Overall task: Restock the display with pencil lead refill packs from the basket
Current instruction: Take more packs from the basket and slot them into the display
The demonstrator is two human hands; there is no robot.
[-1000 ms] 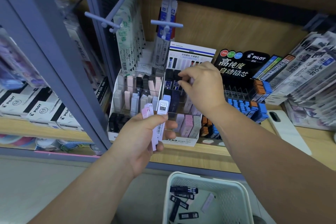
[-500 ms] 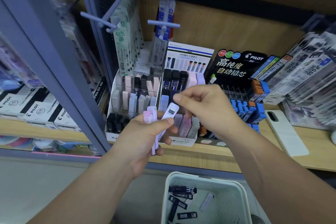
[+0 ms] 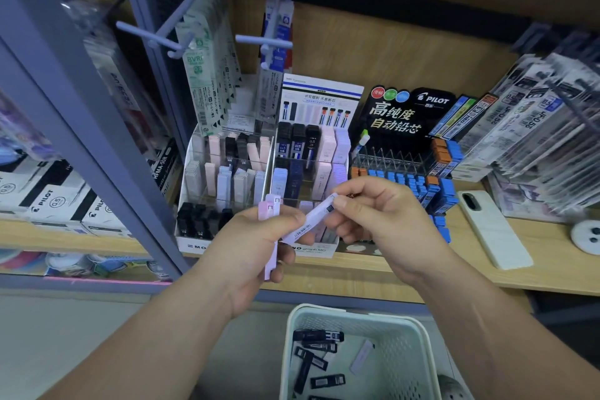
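Observation:
My left hand grips a small bunch of pink and lilac lead refill packs in front of the shelf. My right hand pinches the top end of one lilac pack that still lies against my left thumb. Behind the hands stands the white tiered display with rows of black, pink, lilac and white packs. Below, a pale green basket holds several black packs and one lilac pack.
A black Pilot lead stand with blue and orange cases is to the right. A white phone lies on the wooden shelf. Pegs with hanging refills jut out above. A grey-blue rack frame stands on the left.
My right hand came back from the upper display row down to my left hand and took hold of the tip of a lilac pack, tilting it to the right.

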